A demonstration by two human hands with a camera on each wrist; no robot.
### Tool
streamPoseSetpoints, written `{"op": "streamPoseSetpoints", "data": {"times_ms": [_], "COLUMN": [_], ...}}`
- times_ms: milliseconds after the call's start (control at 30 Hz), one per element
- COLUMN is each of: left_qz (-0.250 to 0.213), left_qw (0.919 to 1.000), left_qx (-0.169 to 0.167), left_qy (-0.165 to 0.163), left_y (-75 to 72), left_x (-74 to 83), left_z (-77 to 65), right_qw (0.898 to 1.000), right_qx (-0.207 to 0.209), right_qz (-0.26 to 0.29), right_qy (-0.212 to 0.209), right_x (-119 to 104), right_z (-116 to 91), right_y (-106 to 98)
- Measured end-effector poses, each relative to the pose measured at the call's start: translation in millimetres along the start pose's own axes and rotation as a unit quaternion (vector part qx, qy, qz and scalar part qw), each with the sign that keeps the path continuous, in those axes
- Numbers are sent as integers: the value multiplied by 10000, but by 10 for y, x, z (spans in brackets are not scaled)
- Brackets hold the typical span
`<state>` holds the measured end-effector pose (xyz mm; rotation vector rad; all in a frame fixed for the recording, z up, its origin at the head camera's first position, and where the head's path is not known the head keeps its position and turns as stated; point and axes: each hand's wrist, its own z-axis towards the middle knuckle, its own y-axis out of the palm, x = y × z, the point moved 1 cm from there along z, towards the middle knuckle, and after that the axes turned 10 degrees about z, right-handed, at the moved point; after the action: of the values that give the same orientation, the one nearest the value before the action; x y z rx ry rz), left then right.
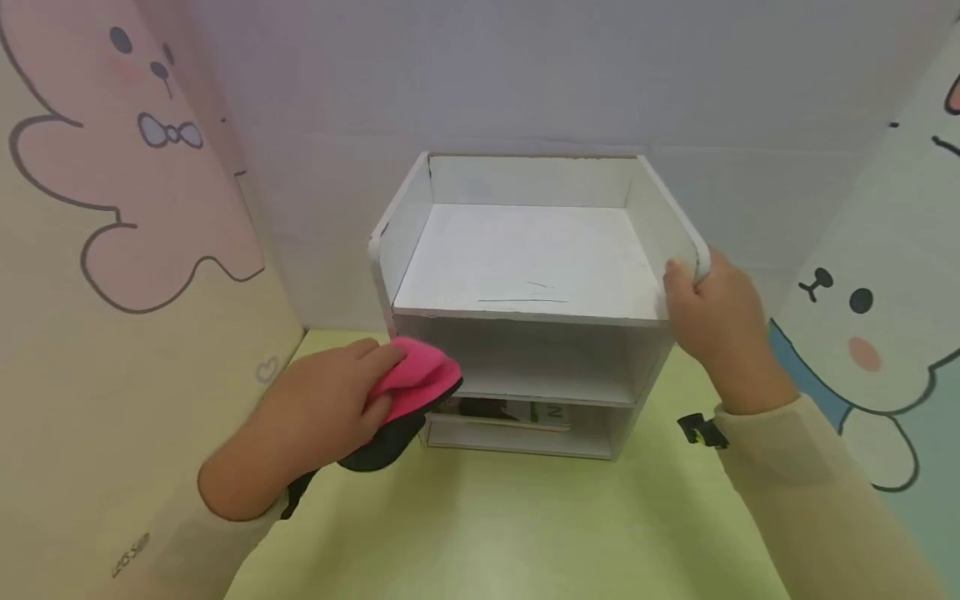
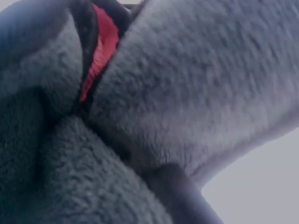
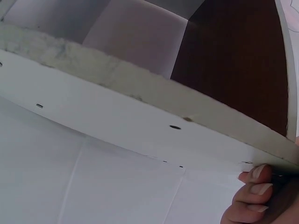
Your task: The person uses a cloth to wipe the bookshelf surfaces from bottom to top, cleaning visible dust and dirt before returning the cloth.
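Observation:
A small white shelf unit [image 1: 525, 258] stands in the middle of the head view, with a railed top and two open compartments below. My left hand [image 1: 322, 408] pinches a folded cloth [image 1: 420, 375], pink on one face and dark grey on the other, in front of the shelf's left side. Grey pile of that cloth [image 2: 196, 84] fills most of the left wrist view, with a strip of pink between its folds. At the front end of the right side panel, my right hand [image 1: 716, 312] grips the edge. Its curled fingertips [image 3: 257, 189] press the panel's outer face in the right wrist view.
A book or booklet [image 1: 517, 412] lies flat in the lowest compartment. The shelf stands on a yellow-green tabletop [image 1: 480, 525]. Behind it rises a pale wall [image 1: 540, 75], with cartoon-printed panels on the left [image 1: 150, 217] and right [image 1: 900, 333].

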<state>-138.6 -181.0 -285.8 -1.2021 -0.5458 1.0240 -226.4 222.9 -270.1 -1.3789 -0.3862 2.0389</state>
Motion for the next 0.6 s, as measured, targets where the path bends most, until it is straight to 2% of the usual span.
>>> {"op": "streamPoseSetpoints", "data": {"times_ms": [100, 200, 267, 467, 600], "left_qz": [312, 598, 759, 1327, 1698], "left_qw": [9957, 9835, 9760, 9584, 9519], "left_qx": [841, 1657, 1992, 2499, 2549], "left_qy": [226, 402, 438, 367, 114], "left_y": [-335, -588, -694, -813, -916], "left_x": [48, 93, 123, 130, 62], "left_z": [75, 178, 281, 671, 905], "right_qw": [10000, 10000, 9999, 9999, 9999], "right_qx": [-17, -28, -33, -69, -79], "right_qz": [-8, -40, -67, -38, -63], "right_qy": [32, 75, 99, 148, 39], "right_x": [-4, -14, -14, -13, -6], "right_z": [-4, -5, -3, -4, 2], "right_y": [-8, -10, -13, -20, -17]}}
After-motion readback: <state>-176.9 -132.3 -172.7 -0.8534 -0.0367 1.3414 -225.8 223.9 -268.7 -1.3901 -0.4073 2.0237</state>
